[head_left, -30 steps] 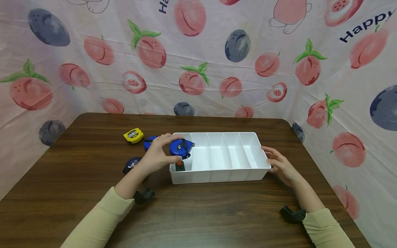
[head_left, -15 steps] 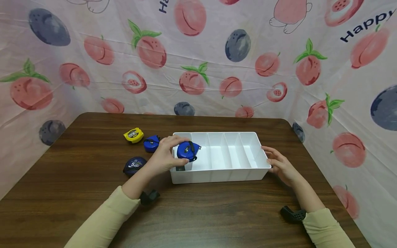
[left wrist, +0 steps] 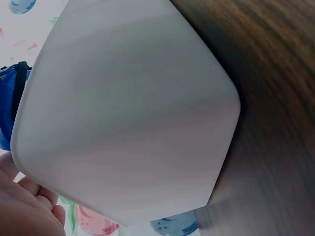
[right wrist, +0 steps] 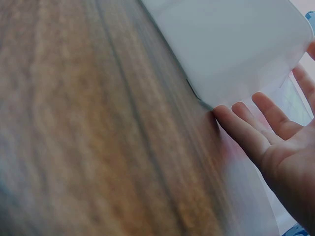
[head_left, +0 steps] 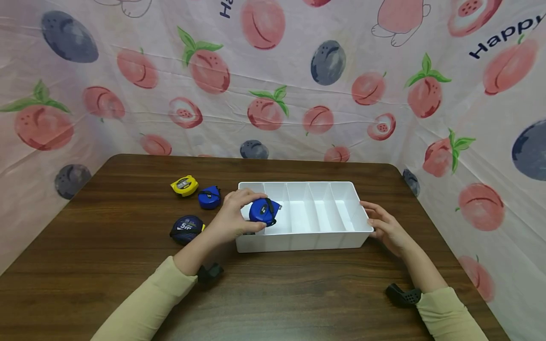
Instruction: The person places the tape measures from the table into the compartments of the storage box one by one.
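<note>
The near wall of a white divided tray stretches between the person's hands. The right hand, fingers spread, touches its end. The left hand pinches a blue tape measure above the opposite end, where a dark sliver of something shows under the thumb. Just left of that wrist sits a navy tape measure; past the hand lie another blue tape measure and a yellow tape measure.

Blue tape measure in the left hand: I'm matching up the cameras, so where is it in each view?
Head: blue tape measure slightly below and left of centre, held in the left hand.
Left wrist: at the left edge, partly cut off.
Right wrist: not in it.
Shared landmark: white tray, in all three.
</note>
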### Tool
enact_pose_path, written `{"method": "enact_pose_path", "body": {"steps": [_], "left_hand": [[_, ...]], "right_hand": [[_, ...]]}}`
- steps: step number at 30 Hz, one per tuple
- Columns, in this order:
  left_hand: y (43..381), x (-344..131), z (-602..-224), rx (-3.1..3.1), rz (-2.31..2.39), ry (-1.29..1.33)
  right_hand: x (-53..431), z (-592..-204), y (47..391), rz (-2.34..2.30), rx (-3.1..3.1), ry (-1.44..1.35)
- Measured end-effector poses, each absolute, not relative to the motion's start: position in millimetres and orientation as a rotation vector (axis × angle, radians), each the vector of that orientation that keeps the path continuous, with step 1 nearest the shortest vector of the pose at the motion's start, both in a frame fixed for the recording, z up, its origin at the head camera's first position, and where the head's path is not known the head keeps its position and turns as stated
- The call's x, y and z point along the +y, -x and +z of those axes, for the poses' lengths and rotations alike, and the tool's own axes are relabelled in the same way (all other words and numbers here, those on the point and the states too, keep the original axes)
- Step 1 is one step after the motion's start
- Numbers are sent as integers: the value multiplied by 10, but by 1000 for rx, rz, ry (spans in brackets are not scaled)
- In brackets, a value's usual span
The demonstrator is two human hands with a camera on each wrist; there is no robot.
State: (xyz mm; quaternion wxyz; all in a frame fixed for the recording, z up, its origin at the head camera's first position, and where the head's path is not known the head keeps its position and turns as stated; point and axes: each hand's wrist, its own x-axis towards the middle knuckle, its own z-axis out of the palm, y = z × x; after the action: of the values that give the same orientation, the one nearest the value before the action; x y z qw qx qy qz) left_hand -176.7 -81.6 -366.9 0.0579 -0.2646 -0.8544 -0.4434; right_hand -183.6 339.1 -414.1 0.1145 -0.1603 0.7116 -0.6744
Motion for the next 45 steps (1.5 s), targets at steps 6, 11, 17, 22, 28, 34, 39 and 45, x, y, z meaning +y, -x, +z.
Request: {"method": "enact_pose_path", "body": {"steps": [6,11,17,22,28,34,39,45], "left_hand": [[1754,-771,-3701,-2559,-1324,854],[1746,-738,-3727,-2553,-1305,874],[1746,-701,-3761,-2552,-1289,875],[1749,-684,-3785,-2549,-1224,885],[1747,-674,-3806,-2558,-1137,907],[1746,-660,-3813,-2578,-1050,916],[1740,-653,-3815,-2591,-1003,911],[1738,-643,-3810,-2593,-958,917]], "right_hand": [[3391,-4143,1835,-1979,2088,472],[3387,-4140,1831,-1979,2086,468],[3384,-4140,1830,-1972,2096,467],[3384,-4142,1830,-1975,2093,468],[3384,-4141,1829,-1969,2096,464],[3384,-4143,1837,-1974,2095,465],[3381,-4147,1840,-1967,2103,460],[3378,-4144,1840,-1966,2105,459]]}}
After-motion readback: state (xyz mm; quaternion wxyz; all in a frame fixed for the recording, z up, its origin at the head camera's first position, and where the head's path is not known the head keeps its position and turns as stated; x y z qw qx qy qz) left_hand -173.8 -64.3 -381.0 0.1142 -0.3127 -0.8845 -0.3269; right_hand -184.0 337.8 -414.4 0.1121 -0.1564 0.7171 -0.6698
